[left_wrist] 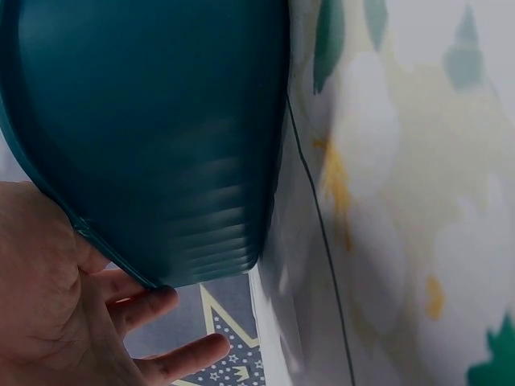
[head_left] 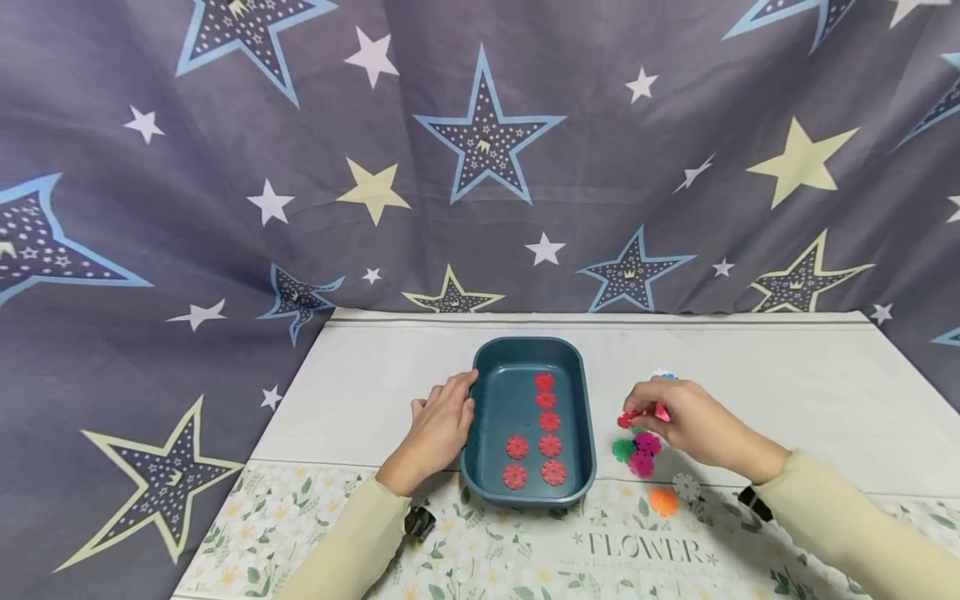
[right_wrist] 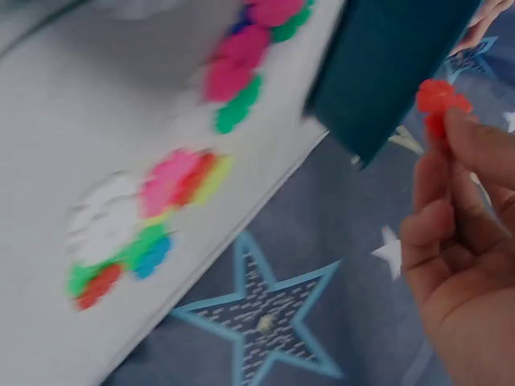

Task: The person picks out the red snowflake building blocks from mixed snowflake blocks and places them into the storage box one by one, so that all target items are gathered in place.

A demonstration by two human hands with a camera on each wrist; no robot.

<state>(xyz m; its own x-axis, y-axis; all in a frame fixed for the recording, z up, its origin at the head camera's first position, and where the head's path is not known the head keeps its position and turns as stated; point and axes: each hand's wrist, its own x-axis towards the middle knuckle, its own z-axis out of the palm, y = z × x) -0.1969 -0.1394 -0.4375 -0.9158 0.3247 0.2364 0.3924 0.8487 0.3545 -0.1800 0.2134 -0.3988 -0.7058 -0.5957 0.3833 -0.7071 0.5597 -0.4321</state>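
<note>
My left hand (head_left: 437,425) rests against the left rim of a dark teal tray (head_left: 495,496), its fingers loosely extended along the edge. Several red snowflake discs (head_left: 550,446) lie flat in the tray, most in a column along its right side. Between thumb and fingertips, my right hand (head_left: 693,421) pinches a red snowflake disc (right_wrist: 438,98), just right of the tray. Under and beside that hand is a loose group of discs, among them green (head_left: 622,451) and magenta (head_left: 642,463) ones; the hand hides part of it.
Nearer the front lie an orange disc (head_left: 663,502) and a pale grey disc (head_left: 686,486). Past the right hand, a blue disc (head_left: 668,377) shows. A flower-print cloth (head_left: 637,575) covers the front of the white table (head_left: 390,358); a star-patterned curtain (head_left: 480,242) hangs behind.
</note>
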